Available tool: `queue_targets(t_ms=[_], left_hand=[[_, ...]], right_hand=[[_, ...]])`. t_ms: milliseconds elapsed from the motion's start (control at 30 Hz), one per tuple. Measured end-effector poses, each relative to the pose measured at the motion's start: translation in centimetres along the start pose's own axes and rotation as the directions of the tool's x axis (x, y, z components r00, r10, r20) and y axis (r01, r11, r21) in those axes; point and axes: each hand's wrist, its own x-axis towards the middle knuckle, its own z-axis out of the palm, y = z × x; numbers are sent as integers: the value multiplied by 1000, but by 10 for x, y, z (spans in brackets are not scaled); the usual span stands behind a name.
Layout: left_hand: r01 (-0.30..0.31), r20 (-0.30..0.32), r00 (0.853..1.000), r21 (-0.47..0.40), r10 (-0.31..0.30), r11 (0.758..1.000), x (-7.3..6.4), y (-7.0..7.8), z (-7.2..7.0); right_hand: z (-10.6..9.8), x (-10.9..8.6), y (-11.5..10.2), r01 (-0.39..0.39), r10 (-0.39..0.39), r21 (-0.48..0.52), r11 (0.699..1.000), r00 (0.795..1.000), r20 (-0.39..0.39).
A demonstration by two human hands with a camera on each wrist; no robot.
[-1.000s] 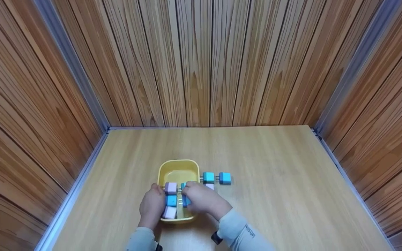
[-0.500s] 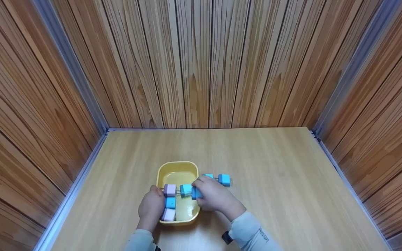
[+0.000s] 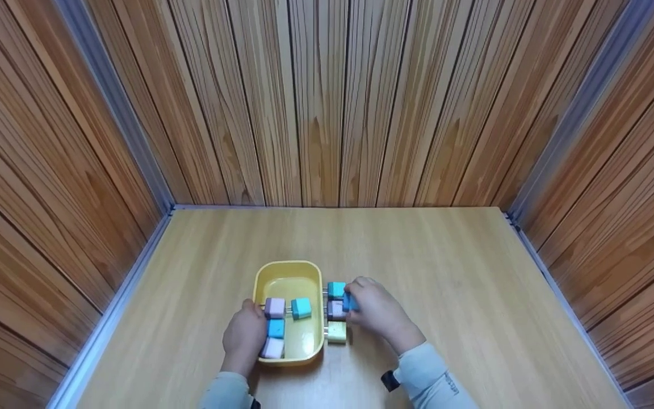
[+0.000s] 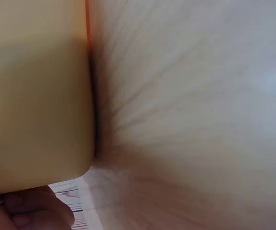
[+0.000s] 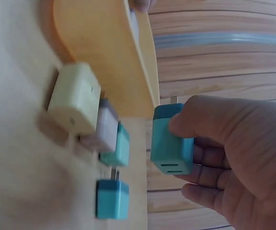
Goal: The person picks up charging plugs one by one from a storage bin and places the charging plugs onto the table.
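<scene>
A: Where is the blue USB charger (image 3: 350,302)?

B: In the right hand (image 3: 382,313), pinched between thumb and fingers. It is outside the yellow tub (image 3: 288,272), to the right of it.

A: And the left hand (image 3: 244,336)?

B: Gripping the tub's left wall, across from the charger. The tub lies between the two hands, so the right is clearly the nearer one.

A: Which way does the charger's long axis run?

B: Roughly sideways, judging by the right wrist view: the prongs (image 5: 174,99) point to the tub's side, the two-slot end faces away. It looks lifted off the tabletop (image 3: 446,261); how high against the rim I can't tell.

A: What lies between it and the tub?

B: A row along the right wall, prongs tubward: a teal charger (image 3: 336,290) farthest, a lilac charger (image 3: 335,310) in the middle, a cream charger (image 3: 336,332) nearest the person. A second blue charger (image 5: 112,200) sits apart from them, hidden from the head view.

A: So which relation counts?

B: I'd say charger to right wall: that wall stands to its left, beyond the row. Inside, a turquoise charger (image 3: 301,307) reaches closest to it.
</scene>
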Motion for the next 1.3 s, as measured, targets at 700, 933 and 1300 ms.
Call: queue_targets(t_ms=[700, 933, 1300], left_hand=[[-11, -3, 1000, -12, 11, 1000, 2, -2, -2], [-2, 2, 1000, -31, 2, 1000, 1, 0, -3], [4, -18, 1000, 15, -3, 1000, 2, 0, -3]], right_hand=[[23, 6, 28, -81, 84, -56, 995, 994, 65], [29, 4, 32, -83, 86, -49, 995, 994, 61], [37, 2, 34, -41, 47, -108, 993, 998, 46]])
